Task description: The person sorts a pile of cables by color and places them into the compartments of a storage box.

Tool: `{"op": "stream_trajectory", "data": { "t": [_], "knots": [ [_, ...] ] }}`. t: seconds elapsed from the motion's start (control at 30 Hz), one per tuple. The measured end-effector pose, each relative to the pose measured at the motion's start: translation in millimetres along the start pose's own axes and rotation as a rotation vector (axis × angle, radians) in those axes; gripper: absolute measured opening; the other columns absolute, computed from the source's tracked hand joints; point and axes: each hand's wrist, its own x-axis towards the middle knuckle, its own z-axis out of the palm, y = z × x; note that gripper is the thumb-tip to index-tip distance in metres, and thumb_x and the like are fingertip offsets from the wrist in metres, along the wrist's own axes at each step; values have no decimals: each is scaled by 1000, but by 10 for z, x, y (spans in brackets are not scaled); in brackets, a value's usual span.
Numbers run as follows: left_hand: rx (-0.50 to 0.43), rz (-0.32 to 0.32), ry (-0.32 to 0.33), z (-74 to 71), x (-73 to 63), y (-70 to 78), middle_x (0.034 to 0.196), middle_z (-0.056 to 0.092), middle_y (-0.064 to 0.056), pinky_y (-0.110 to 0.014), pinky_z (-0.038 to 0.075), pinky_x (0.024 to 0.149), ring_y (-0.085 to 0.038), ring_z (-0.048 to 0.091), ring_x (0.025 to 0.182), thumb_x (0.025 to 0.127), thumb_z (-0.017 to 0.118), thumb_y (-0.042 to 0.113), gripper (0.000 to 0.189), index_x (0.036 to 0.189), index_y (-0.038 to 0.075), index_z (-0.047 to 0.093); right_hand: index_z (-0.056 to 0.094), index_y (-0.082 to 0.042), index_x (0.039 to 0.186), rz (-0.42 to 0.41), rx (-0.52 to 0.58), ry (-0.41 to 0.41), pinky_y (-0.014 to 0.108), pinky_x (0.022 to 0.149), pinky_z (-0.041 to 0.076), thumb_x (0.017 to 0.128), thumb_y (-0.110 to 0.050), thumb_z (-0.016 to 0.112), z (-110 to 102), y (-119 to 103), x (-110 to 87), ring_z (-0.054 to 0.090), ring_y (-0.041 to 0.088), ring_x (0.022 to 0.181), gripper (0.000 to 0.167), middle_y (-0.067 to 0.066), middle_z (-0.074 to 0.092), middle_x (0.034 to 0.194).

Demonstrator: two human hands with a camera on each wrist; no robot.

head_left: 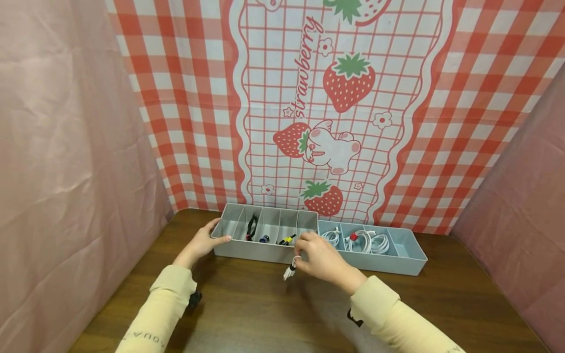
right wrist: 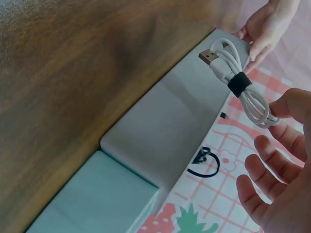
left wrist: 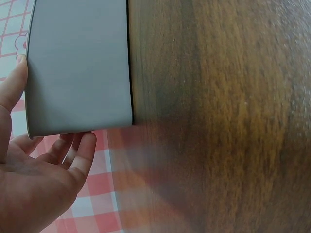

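Note:
In the head view my right hand (head_left: 324, 257) pinches a bundled white USB cable (head_left: 290, 271) in front of the boxes. The right wrist view shows thumb and index finger on one end of its loops, a black strap (right wrist: 239, 84) round the middle and a metal USB plug (right wrist: 208, 57) at the other end. My left hand (head_left: 200, 243) holds the left end of a grey divided box (head_left: 256, 252), thumb at the front rim and fingers against the end wall. Inside are a black cable (head_left: 252, 227), a small dark purple-blue item (head_left: 264, 239) and a yellow-and-black connector (head_left: 288, 239).
A light blue divided box (head_left: 379, 262) adjoins the grey one on the right, holding coiled white cables (head_left: 365, 241), one with a red piece. Both stand at the back of the wooden table (head_left: 260, 314), before a strawberry-print curtain (head_left: 273, 98). Pink curtains hang at both sides.

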Motion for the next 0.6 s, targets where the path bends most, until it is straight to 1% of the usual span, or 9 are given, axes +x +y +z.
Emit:
{"op": "stream_trajectory", "data": {
  "t": [0.2, 0.33, 0.5, 0.6],
  "knots": [
    [-3, -7, -9, 15, -7, 4, 146, 30, -30, -56, 28, 106, -43, 32, 133, 88, 67, 23, 75, 145, -4, 27, 58, -21, 72, 30, 5, -13, 29, 63, 42, 74, -19, 72, -161, -17, -20, 48, 12, 74, 14, -4, 53, 79],
    [-3, -13, -10, 8, -1, 2, 147, 30, -29, -55, 28, 106, -43, 31, 133, 88, 68, 25, 76, 145, -3, 27, 59, -21, 73, 55, 4, -11, 30, 63, 41, 75, -20, 73, -281, -5, -31, 48, 12, 75, 14, -6, 52, 79],
    [-3, -15, -6, -2, -3, 16, 147, 30, -29, -56, 28, 106, -43, 32, 133, 88, 67, 24, 75, 145, -3, 27, 57, -21, 73, 82, 24, 6, 29, 64, 41, 76, -19, 74, -405, 42, -51, 47, 11, 75, 17, -7, 50, 79],
    [1, -14, -4, -2, -4, 19, 146, 31, -29, -55, 28, 106, -43, 33, 133, 88, 67, 22, 74, 145, -4, 27, 57, -21, 73, 84, 33, 25, 30, 65, 42, 76, -17, 73, -459, 80, -75, 48, 11, 77, 16, -5, 51, 79]
  ]
}}
